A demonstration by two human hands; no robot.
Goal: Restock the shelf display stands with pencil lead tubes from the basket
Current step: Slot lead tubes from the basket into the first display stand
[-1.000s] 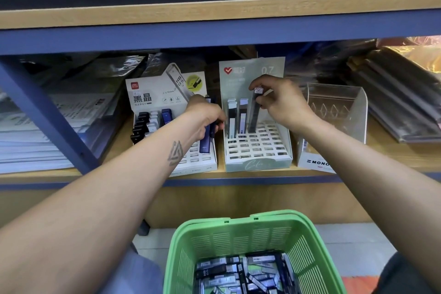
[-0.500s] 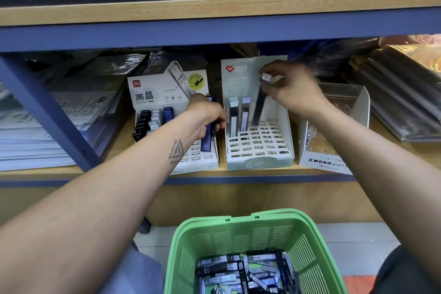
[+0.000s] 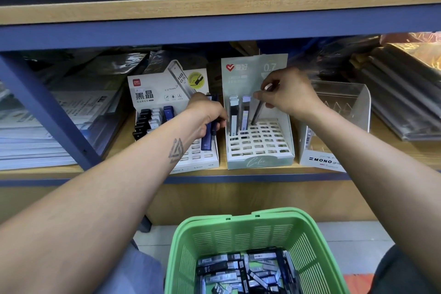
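- Two stands sitting side by side on the shelf (image 3: 238,175): pale green stand (image 3: 259,150) mostly unfilled, white stand (image 3: 152,93) just left of it, green basket (image 3: 191,241) below holding many more lead tubes (image 3: 241,270).
- Right hand (image 3: 290,94) pinching a grey tube (image 3: 257,112) near its cap, tilted, lower end entering a back-row slot beside two upright tubes (image 3: 239,114).
- Left hand (image 3: 207,114) gripping blue tubes (image 3: 207,138) over the white stand.
- Risking a jam or a knocked neighbour, judging by that tilt; possibly dropping blue tubes through divided attention.
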